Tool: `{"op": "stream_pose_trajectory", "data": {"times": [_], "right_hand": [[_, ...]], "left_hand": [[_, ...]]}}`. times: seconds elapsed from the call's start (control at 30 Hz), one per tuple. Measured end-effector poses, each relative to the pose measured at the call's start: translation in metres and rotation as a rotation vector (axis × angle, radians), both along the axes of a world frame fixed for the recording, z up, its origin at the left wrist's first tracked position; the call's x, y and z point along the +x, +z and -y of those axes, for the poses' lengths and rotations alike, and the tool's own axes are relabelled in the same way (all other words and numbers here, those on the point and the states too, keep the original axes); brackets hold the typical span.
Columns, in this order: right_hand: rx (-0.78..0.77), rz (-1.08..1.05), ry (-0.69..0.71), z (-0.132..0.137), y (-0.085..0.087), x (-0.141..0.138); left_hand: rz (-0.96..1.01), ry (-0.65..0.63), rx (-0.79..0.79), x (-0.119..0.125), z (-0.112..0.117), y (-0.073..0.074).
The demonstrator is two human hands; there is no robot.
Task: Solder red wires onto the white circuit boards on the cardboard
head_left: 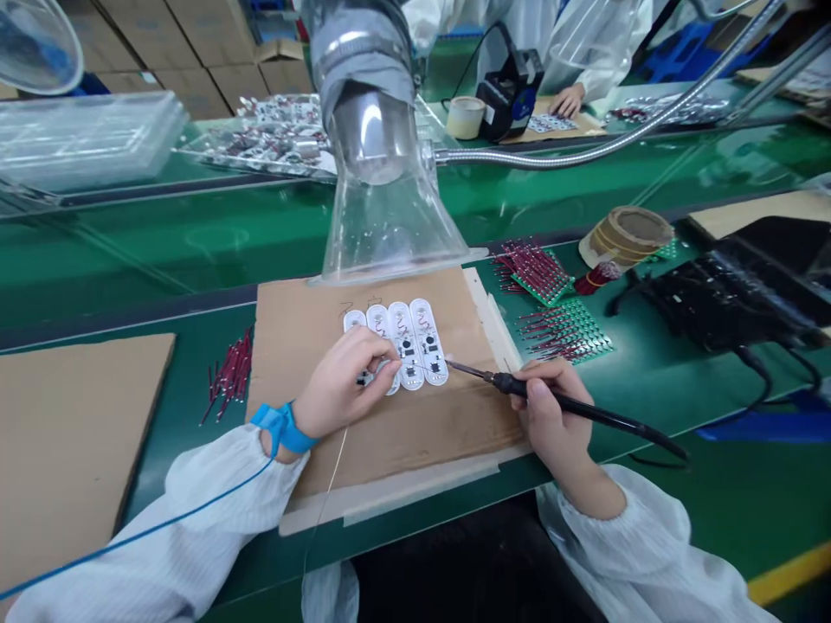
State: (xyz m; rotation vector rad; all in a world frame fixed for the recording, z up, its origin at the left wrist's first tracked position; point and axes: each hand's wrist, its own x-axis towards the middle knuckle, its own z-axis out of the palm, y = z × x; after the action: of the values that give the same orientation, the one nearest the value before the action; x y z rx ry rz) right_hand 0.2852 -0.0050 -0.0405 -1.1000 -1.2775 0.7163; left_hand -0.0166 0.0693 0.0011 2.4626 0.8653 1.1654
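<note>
Several white oval-ended circuit boards [429, 342] lie side by side on a brown cardboard sheet [389, 441]. My left hand [354, 372], with a blue strap at the wrist, covers part of the leftmost boards. Its thumb and index finger pinch a thin solder wire [336, 467], whose tail hangs over the near table edge. In my right hand [551, 402] is a black-handled soldering iron [584, 411], held like a pen. The iron's tip is close to the lower end of the rightmost board; whether it touches the board is too small to tell.
A clear funnel-shaped fume hood [393, 208] hangs above the boards. Red wires [229, 375] lie left of the cardboard. Green boards with red wires [564, 333], a tape roll [627, 235] and a black device [746, 285] are at right. Across the bench, a co-worker's hand [567, 101] rests near boards.
</note>
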Motion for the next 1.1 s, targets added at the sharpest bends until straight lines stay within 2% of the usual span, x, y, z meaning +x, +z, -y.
{"op": "stream_pose_trajectory", "data": {"times": [0.17,0.5,0.7,0.9,1.1], "right_hand": [[0.035,0.002,0.021,0.0014,-0.0053,0.0024],[0.037,0.033,0.087,0.0047,-0.0102,0.0065],[0.043,0.041,0.052,0.0045,-0.0078,0.0053],[-0.031,0.099,0.070,0.0055,-0.0075,0.0062],[0.017,0.062,0.065,0.0041,-0.0057,0.0049]], "left_hand": [[0.004,0.034,-0.024,0.0001,0.0006,-0.0079],[-0.012,0.039,-0.035,0.0007,-0.0001,-0.0098],[-0.029,0.042,-0.048,0.0009,0.0008,-0.0072],[-0.036,0.048,-0.056,0.0006,0.0016,-0.0062],[-0.029,0.042,-0.053,0.0008,0.0011,-0.0074]]}}
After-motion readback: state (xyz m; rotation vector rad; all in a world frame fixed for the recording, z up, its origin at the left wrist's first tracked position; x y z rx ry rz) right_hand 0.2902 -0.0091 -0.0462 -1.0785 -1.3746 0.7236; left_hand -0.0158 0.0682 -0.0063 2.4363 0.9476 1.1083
